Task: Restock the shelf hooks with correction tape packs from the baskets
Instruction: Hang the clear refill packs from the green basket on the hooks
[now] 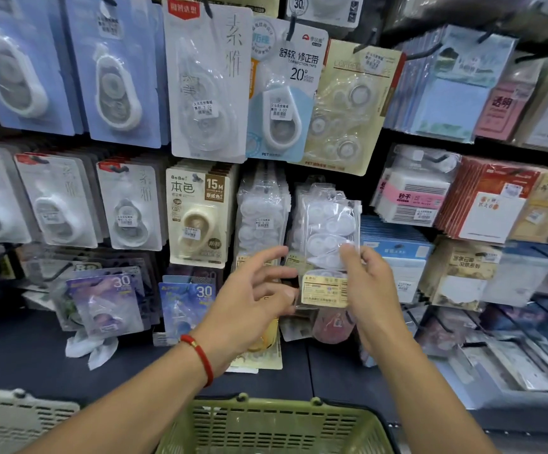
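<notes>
Upright, long axis vertical: clear correction tape pack (326,247) in right hand's (369,286) pinch, left hand (253,299) loosely spread.

The right hand (369,286) covers the right edge of the clear correction tape pack (326,244) it holds up, and the hook behind that pack cannot be seen, so I can't tell whether the pack hangs on it yet. The left hand (253,303) hides most of a yellowish pack (262,355) lying below it, and the print on the clear pack's gold label (323,290) is too blurred to read. The green basket (275,427) and the grey basket (13,421) are cut off by the bottom edge, their contents out of sight.
</notes>
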{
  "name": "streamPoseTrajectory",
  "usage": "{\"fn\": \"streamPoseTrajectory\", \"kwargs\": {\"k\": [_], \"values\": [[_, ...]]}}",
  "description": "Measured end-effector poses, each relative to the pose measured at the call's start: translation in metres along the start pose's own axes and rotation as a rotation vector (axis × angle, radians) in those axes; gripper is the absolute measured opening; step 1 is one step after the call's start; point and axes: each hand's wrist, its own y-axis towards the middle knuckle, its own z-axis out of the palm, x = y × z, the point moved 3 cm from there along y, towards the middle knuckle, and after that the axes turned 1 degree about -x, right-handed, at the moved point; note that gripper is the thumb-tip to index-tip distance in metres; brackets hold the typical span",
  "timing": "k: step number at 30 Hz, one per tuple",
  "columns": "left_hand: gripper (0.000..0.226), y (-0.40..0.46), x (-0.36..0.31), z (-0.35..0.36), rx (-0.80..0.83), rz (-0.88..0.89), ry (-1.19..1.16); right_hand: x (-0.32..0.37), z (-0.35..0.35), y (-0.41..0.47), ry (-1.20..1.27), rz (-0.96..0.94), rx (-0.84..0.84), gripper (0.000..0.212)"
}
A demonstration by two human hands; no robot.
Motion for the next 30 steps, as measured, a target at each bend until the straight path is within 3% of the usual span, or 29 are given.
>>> {"fn": "streamPoseTrajectory", "kwargs": {"k": [6, 14, 18, 21, 24, 28, 30], "values": [[0.065, 0.000, -0.003, 0.002, 0.012, 0.040, 0.038, -0.002, -0.004, 0.005, 0.059, 0.064, -0.015, 0.036], [0.064, 0.000, -0.003, 0.001, 0.031, 0.059, -0.028, 0.000, -0.003, 0.002, 0.103, 0.054, -0.062, 0.060], [0.061, 0.001, -0.002, 0.004, 0.053, 0.061, 0.000, -0.004, -0.008, 0.008, -0.070, 0.051, -0.069, 0.054], [0.058, 0.005, 0.003, -0.003, 0.011, 0.086, 0.230, -0.003, -0.015, 0.006, -0.533, -0.125, -0.162, 0.038], [0.062, 0.012, 0.008, -0.015, -0.032, 0.226, 0.655, 0.000, -0.009, 0.000, -0.724, -0.403, -0.198, 0.033], [0.069, 0.027, 0.015, -0.024, -0.055, 0.384, 0.959, -0.013, 0.019, 0.007, -0.868, -0.562, 0.141, 0.043], [0.076, 0.034, 0.021, -0.028, -0.044, 0.385, 1.023, -0.020, 0.029, 0.016, -0.935, -0.587, 0.211, 0.051]]}}
